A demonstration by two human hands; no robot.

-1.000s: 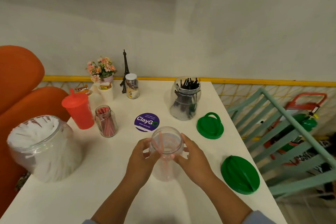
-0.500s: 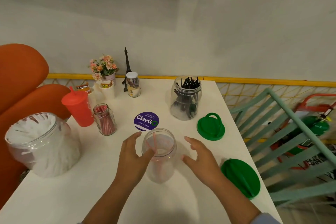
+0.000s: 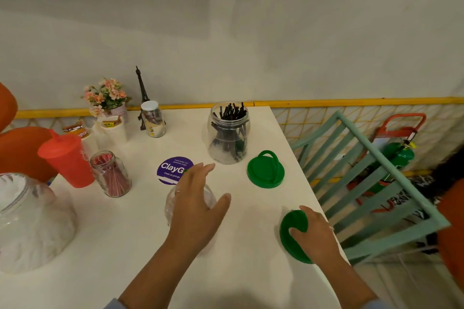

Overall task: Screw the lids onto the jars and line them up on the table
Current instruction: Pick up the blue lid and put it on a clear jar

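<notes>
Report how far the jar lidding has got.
Done: nothing lidded among the big jars. In hand: right hand on a green lid; left hand over the clear jar. Left: second lid, black-straw jar, lining up.

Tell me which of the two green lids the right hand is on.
The right hand grips the near green lid, tilted up at the table's front right edge. The far green lid, beside the jar of black sticks, lies flat and untouched.
</notes>
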